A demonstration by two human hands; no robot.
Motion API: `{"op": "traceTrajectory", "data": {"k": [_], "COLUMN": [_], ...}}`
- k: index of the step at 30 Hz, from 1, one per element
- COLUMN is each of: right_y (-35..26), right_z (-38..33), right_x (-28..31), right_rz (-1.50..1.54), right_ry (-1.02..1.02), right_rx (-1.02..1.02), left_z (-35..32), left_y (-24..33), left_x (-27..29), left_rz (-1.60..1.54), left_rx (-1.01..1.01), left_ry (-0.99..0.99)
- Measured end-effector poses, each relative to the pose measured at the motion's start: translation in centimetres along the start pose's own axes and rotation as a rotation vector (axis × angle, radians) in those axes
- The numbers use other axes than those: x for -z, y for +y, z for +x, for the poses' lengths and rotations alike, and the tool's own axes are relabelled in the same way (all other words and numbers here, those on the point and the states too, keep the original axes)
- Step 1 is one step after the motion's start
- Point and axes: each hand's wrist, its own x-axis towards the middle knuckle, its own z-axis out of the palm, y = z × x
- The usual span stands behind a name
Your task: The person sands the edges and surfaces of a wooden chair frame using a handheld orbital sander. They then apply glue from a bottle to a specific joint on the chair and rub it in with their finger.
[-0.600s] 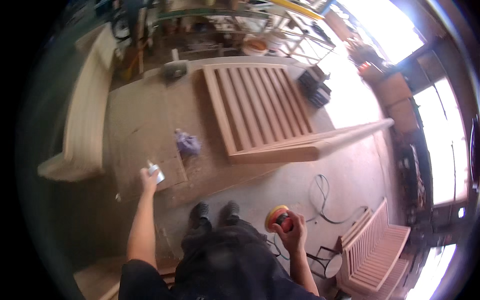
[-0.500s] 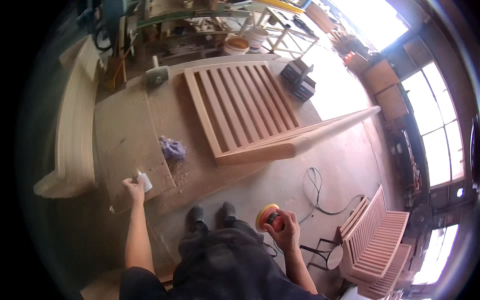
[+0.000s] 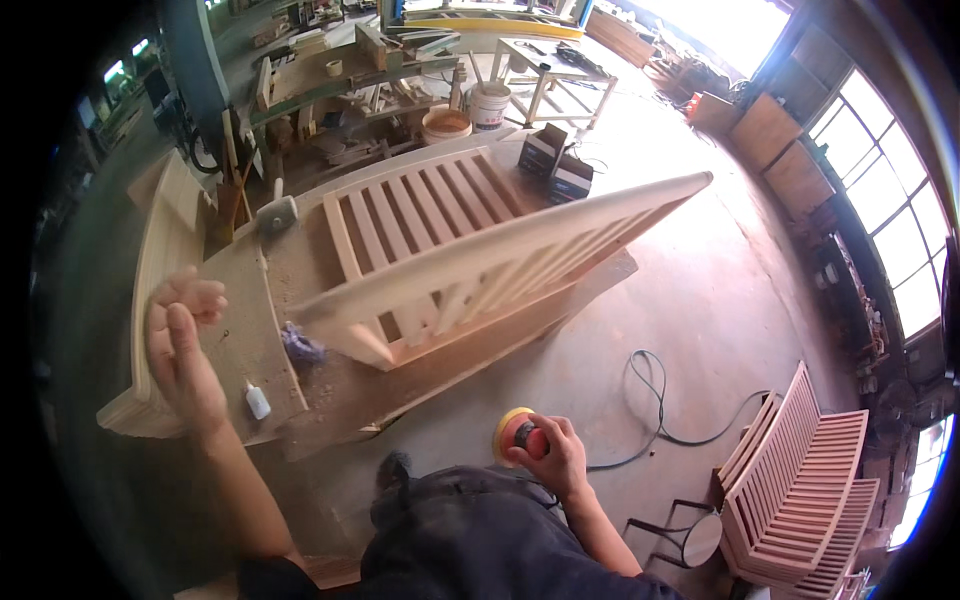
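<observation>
My right hand (image 3: 553, 456) is closed around a red sander (image 3: 519, 437) with a yellow pad, held just in front of my body. My left hand (image 3: 186, 345) is raised over the left end of the worktable (image 3: 285, 418), fingers apart and slightly curled, holding nothing. A small white squeeze bottle (image 3: 257, 402) lies on the table board near my left wrist. Beyond it is a crumpled purple cloth (image 3: 301, 344). A wooden slatted bench frame (image 3: 490, 262) rests on the table, its long rounded rail tilted up toward me.
A mallet (image 3: 277, 215) lies at the table's far left, beside curved stacked wooden boards (image 3: 152, 290). Dark boxes (image 3: 553, 163) sit behind the frame. A hose (image 3: 657, 425) loops across the floor on the right, near a round stool (image 3: 702, 540) and slatted benches (image 3: 790, 480).
My left hand has let go of the white bottle and risen to the left. The bench frame's near rail now appears higher and turned. My right hand keeps the sander; the view has shifted.
</observation>
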Motion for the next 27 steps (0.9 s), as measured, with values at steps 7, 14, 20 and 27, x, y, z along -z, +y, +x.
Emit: {"op": "traceTrajectory", "data": {"k": [7, 14, 20, 27], "right_y": [9.6, 16.3, 19.4, 24.5], "right_z": [3.4, 3.8, 3.7, 4.5], "right_x": [10.0, 14.5, 15.4, 17.6], "right_rz": [0.018, 0.120, 0.157, 0.172], "right_ry": [-0.071, -0.055, -0.146, 0.013], "right_rx": [-0.063, -0.210, -0.393, -0.608], "left_z": [-0.8, -1.1, -0.2, -0.3], "left_y": [13.0, 14.6, 16.3, 17.4], "left_x": [-13.4, -24.3, -29.3, -34.8], "left_rz": [0.502, 0.848, 0.950, 0.991], "left_rx": [-0.312, -0.289, -0.246, -0.269], "left_ry": [-0.226, -0.421, -0.486, -0.420]}}
